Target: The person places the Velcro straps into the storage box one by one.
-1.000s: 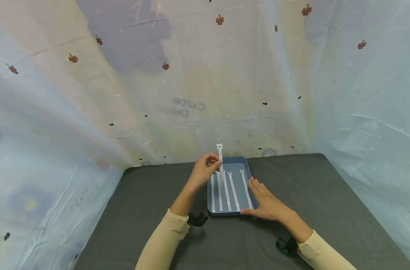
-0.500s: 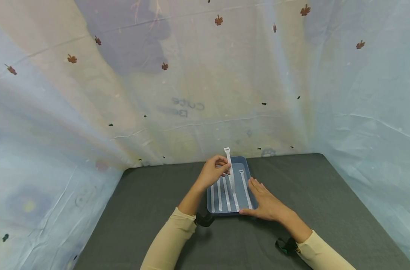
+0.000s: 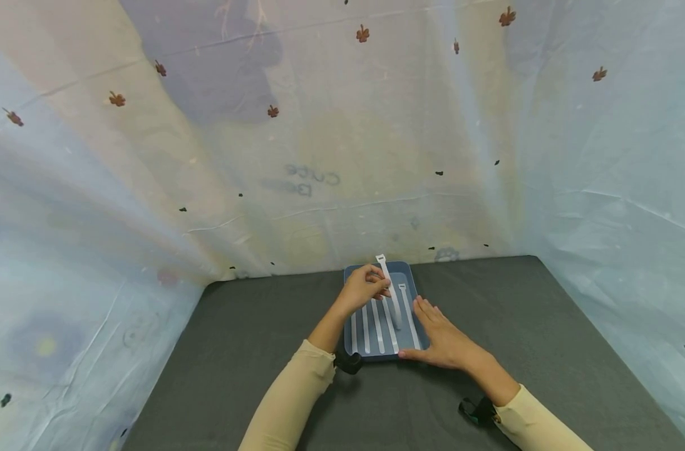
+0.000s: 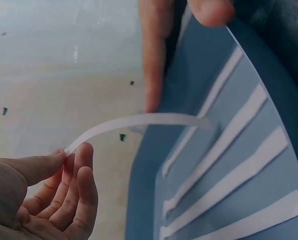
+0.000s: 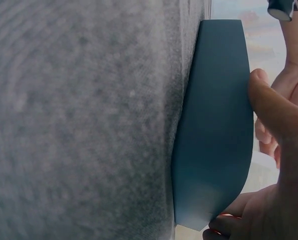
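Note:
My left hand (image 3: pixel 366 289) pinches a white strap-like cable tie (image 3: pixel 395 297) between thumb and forefinger, its slotted head pointing up. In the left wrist view the held tie (image 4: pixel 138 120) bends in an arc, its tail hanging low over the blue tray (image 4: pixel 138 200); whether the tail touches the bottom cannot be told. Several more white cable ties (image 3: pixel 378 326) lie lengthwise side by side in the tray, with one (image 3: pixel 409 316) apart at the right. My right hand (image 3: pixel 444 339) rests at the tray's near right corner, thumb at the front wall (image 5: pixel 214 115) and fingers straight along the right side.
The tray stands on a dark grey cloth-covered table (image 3: pixel 252 338), close to its back edge. A pale printed sheet (image 3: pixel 320 219) hangs behind the table and at both sides. Black wrist straps (image 3: pixel 349 363) sit at both wrists.
My left hand has moved right with the cable tie, from over the left ties towards the gap beside the rightmost one, and slightly down. The right hand keeps its place.

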The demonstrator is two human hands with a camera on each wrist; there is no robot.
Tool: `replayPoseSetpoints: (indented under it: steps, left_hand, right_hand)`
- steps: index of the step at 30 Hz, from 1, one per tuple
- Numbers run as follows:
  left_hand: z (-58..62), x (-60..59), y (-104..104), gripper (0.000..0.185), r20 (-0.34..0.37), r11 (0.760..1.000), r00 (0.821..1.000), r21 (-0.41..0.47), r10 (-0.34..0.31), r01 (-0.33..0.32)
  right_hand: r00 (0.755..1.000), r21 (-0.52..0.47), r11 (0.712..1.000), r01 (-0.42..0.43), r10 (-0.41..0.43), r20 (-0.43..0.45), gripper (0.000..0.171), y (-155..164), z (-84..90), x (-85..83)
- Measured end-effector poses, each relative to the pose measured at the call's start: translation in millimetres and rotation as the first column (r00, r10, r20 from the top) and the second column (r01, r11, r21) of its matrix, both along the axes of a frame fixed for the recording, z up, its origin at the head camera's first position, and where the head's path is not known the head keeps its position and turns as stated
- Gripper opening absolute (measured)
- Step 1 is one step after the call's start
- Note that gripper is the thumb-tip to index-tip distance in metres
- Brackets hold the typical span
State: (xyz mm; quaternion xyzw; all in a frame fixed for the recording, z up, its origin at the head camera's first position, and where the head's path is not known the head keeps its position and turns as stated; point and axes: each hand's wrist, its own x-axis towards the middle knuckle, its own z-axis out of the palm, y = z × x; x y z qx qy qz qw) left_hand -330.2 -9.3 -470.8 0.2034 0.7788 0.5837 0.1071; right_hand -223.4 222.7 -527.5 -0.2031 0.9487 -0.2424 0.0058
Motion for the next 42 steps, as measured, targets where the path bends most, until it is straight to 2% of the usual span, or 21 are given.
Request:
replayPoseSetpoints:
  steps: [5, 13, 18, 23, 32, 42]
  left_hand:
    - [-7.0, -5.9, 5, 0.018, 0.018, 0.999, 0.999, -0.013, 0.035, -0.035]
    - [-13.8, -13.0, 11, 0.016, 0.014, 0.995, 0.998, -0.077, 0.067, -0.066]
    - [-19.8, -19.1, 12, 0.015, -0.005, 0.989, 0.994, -0.098, 0.110, -0.110]
    - [-19.9, -18.9, 14, 0.014, -0.015, 0.985, 0.991, -0.107, 0.133, -0.134]
    - [-18.6, -13.3, 20, 0.012, -0.040, 0.970, 0.994, -0.216, 0.106, -0.112]
    - [-32.1, -15.8, 25, 0.012, -0.018, 0.960, 0.996, -0.267, 0.084, -0.086]
  right_hand:
    - [1.000, 0.003, 1.000, -0.004, 0.004, -0.013, 0.126, 1, 0.2, -0.7]
    - [1.000, -0.004, 1.000, -0.004, 0.004, -0.012, 0.126, 2, 0.8, -0.9]
    - [1.000, 0.001, 1.000, -0.002, 0.002, -0.007, 0.127, 2, 0.3, -1.4]
    - [1.000, 0.000, 1.000, -0.006, 0.006, -0.002, 0.127, 3, 1.1, -1.5]
    - [1.000, -0.006, 1.000, -0.002, 0.002, 0.006, 0.127, 3, -0.2, -1.6]
    - [1.000, -0.014, 1.000, -0.007, 0.007, 0.004, 0.125, 3, -2.3, 1.0]
